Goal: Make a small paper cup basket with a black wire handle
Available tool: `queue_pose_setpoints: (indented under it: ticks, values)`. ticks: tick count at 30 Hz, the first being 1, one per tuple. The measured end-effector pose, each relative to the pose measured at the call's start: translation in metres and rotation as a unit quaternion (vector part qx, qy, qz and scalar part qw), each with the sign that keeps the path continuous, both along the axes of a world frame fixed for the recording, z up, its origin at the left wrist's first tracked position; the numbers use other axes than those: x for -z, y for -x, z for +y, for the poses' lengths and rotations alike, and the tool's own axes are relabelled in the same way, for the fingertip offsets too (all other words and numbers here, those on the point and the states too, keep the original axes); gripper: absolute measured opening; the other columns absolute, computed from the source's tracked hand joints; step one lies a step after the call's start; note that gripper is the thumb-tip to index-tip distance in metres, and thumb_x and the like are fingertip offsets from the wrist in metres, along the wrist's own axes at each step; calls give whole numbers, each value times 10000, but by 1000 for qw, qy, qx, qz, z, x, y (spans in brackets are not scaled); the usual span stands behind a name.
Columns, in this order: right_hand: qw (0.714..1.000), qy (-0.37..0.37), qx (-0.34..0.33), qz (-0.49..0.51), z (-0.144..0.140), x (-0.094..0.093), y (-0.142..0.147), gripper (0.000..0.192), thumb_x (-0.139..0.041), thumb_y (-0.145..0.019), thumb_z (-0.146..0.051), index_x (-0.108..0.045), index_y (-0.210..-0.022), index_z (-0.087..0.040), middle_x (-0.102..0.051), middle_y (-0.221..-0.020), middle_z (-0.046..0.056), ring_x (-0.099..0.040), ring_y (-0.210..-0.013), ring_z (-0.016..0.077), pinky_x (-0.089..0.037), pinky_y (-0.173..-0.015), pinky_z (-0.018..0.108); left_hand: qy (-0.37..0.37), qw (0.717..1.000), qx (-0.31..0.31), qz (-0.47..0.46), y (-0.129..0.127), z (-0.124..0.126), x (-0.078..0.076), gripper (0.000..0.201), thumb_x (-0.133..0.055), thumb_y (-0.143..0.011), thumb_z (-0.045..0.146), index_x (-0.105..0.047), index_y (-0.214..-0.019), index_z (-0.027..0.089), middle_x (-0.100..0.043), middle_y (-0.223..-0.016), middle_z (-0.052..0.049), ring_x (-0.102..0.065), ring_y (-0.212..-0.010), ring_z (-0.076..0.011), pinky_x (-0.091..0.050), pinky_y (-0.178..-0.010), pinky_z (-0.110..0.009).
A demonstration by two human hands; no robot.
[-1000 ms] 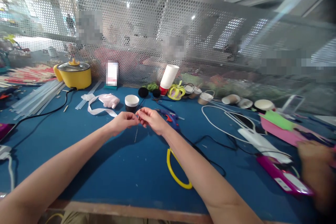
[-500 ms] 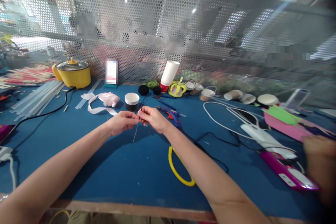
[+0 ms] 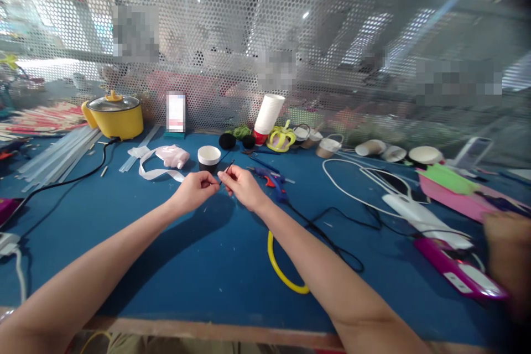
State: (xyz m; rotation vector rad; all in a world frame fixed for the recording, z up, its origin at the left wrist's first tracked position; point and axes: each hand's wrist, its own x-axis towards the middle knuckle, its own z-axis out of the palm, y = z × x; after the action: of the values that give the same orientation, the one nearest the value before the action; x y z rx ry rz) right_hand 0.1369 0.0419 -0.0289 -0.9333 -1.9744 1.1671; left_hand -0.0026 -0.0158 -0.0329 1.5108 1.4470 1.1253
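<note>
Two bare forearms extend into view from the lower edge. No sleeves, gloves, watch or rings are visible on either arm. Left hand and right hand are both uncovered. Khaki-coloured clothing shows below the table's near edge.

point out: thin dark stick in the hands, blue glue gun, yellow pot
thin dark stick (image 3: 228, 170), head view, bare upper end above the pinch
blue glue gun (image 3: 274, 182), head view, middle of body
yellow pot (image 3: 119, 122), head view, front wall
</note>
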Motion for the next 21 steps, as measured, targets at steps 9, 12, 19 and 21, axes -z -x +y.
queue_pose_setpoints:
  ticks: [9,12,19,21]
  values:
    - [998,46,-40,31,-1,-1,0,291,-534,-735,-448,-450,-690,-174,-469,-536,-48,-458,-465,83,-389,-446,217,-3,999,0,-32,-2,-2,-3,153,-548,-644,286,-512,-603,143,-438,-505,40,-327,-470,-66,-221,-457,-218]
    - [993,74,-76,41,0,-2,0,308,-564,-704,-459,-467,-700,-166,-485,-578,-37,-472,-496,83,-408,-456,220,25,995,22,-94,0,0,-2,185,-580,-627,312,-525,-623,136,-455,-524,32,-330,-486,-65,-215,-469,-219]
    - [996,78,-44,20,0,-2,0,347,-563,-698,-497,-443,-665,-173,-450,-499,-54,-422,-446,71,-369,-427,210,25,997,38,-67,5,2,-3,188,-565,-645,319,-549,-664,133,-467,-559,20,-337,-499,-72,-217,-462,-217]
    - [996,75,-43,16,-1,-3,0,361,-564,-690,-512,-444,-666,-172,-446,-493,-56,-414,-438,70,-361,-421,209,9,999,39,-27,6,2,-3,175,-544,-662,308,-544,-667,133,-451,-546,26,-332,-490,-72,-229,-459,-213]
